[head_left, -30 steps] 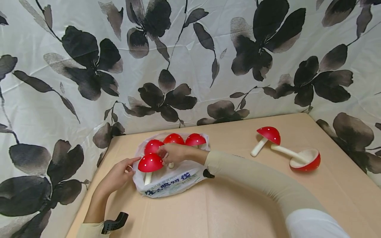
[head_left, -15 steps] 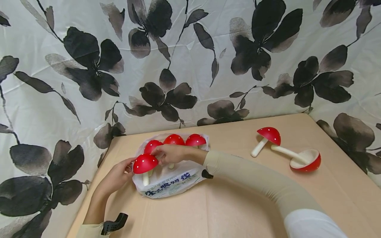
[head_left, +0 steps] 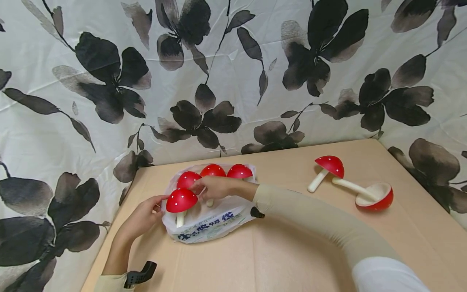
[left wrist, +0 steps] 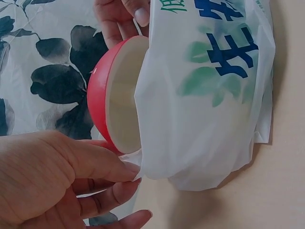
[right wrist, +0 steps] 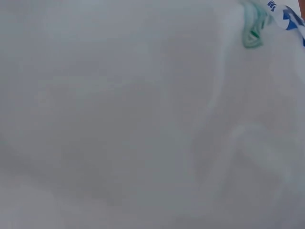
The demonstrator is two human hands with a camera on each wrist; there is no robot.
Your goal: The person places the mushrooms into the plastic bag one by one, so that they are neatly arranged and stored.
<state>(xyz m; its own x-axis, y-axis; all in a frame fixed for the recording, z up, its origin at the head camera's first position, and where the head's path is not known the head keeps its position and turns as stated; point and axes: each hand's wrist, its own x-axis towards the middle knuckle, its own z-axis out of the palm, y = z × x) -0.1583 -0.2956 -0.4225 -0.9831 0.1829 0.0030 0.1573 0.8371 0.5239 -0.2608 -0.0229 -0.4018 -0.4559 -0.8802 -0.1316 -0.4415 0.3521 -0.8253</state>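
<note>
A toy mushroom with a white-dotted red cap and pale stem stands at the front left inside a white plastic bag. My right hand reaches over the bag and holds this mushroom at the right edge of its cap. In the left wrist view, the fingers of that hand show behind the cap, with the cap's hollow pale underside facing the bag. My left hand pinches the bag's left edge between thumb and finger, close beside the cap. Bag plastic fills nearly all the right wrist view.
Further back in the bag are three more red-capped mushrooms, including a back-right mushroom. On the table at right lie two more, an upright-capped mushroom and an overturned mushroom. A floral cloth hangs behind.
The front-left mushroom shifted left and slightly down with my right hand, then came part of the way back right. My left hand stays at the bag's edge.
</note>
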